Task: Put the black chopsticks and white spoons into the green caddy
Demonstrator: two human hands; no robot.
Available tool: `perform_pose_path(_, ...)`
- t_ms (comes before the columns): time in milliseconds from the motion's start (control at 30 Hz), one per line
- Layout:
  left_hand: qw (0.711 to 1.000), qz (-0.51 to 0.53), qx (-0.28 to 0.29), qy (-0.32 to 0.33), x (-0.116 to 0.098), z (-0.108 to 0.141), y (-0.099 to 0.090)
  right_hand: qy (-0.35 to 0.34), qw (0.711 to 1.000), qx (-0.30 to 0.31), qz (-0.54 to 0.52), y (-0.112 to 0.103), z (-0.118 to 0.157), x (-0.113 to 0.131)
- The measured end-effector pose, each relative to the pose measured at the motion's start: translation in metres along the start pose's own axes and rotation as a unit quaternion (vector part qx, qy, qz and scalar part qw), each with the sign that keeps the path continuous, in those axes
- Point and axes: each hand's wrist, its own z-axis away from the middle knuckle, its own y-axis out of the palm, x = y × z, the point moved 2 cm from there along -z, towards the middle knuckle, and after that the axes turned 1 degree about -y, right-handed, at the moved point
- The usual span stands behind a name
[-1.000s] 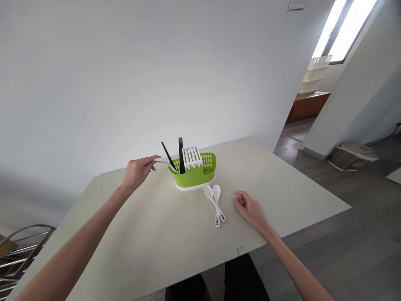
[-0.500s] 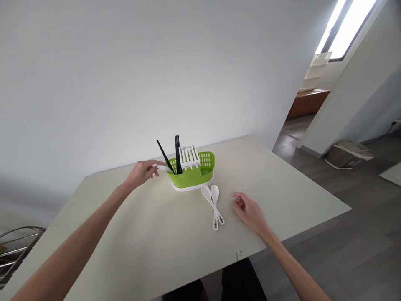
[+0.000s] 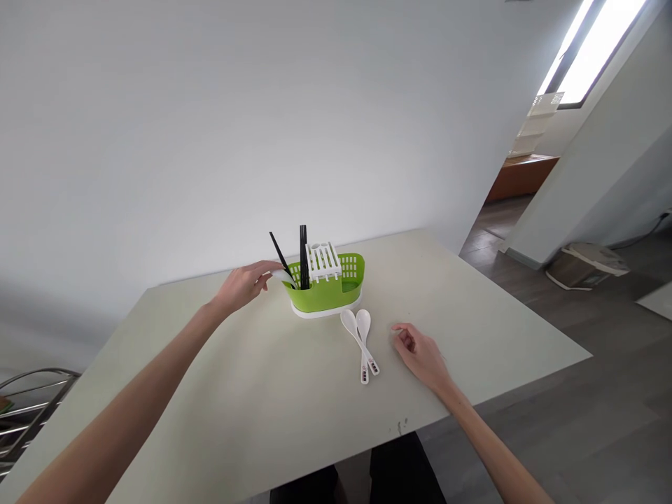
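Observation:
A green basket point(image 3: 324, 297) with a white base and a white slatted rack point(image 3: 324, 262) stands near the wall. Black chopsticks point(image 3: 304, 257) rise from its left part, one of them leaning left. My left hand point(image 3: 246, 285) is closed on a white spoon point(image 3: 284, 277) at the basket's left rim, its far end inside the basket. Two white spoons point(image 3: 364, 344) lie crossed on the table in front of the basket. To their right my right hand point(image 3: 420, 352) rests with curled fingers; whether anything is within them is hidden.
The pale table point(image 3: 252, 420) meets the wall behind the basket. A metal rack point(image 3: 39, 413) is at the lower left. Past the table's right edge, a bin point(image 3: 586, 264) stands on the floor.
The view has shifted slightly. My left hand and its spoon have moved a little further over the basket's left end. My right hand has stayed beside the crossed spoons.

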Motion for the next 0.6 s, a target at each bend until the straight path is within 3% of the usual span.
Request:
perform_pose_path(300, 0.995, -0.041, -0.018, 0.084, -0.054, 0.037, -0.029, -0.008, 1.000, -0.012, 0.018, 0.004, 0.005, 0.006)
perform_pose_path(433, 0.993, -0.017, -0.033, 0.110, -0.074, 0.054, -0.027, 0.009, 0.999, -0.011, 0.051, 0.012, 0.014, 0.022)
perform_pose_path(600, 0.991, -0.004, -0.002, 0.134, -0.092, 0.074, -0.013, 0.029, 0.996, 0.033, 0.075, 0.026, 0.022, 0.037)
